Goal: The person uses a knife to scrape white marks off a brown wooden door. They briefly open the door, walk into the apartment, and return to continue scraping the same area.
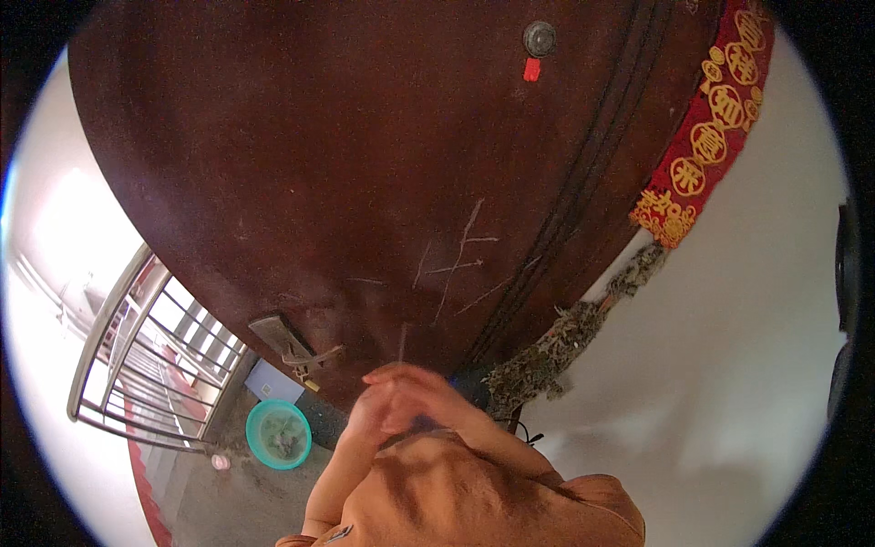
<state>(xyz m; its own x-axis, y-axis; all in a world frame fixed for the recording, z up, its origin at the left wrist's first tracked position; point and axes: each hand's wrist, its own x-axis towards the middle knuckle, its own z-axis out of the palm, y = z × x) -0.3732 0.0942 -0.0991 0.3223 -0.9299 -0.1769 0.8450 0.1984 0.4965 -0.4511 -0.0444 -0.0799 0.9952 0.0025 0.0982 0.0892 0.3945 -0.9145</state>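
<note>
In front of my chest, my left hand (368, 415) and my right hand (421, 394) are brought together, the right one partly over the left. Motion smears the fingers of both, so I cannot tell how they are bent or whether anything small lies between them. Just beyond them stands a dark red-brown door (365, 164) with pale scratch-like marks. Its metal handle plate (281, 335) is up and to the left of my hands, and a small yellow piece (312, 386) shows at its lower end.
A teal basin (251, 447) holding water and something greyish stands on the floor at left, near a metal stair railing (87, 365). A pale blue flat object (273, 381) lies behind it. Dried plants (556, 351) and a red-and-gold banner (706, 141) hang at right.
</note>
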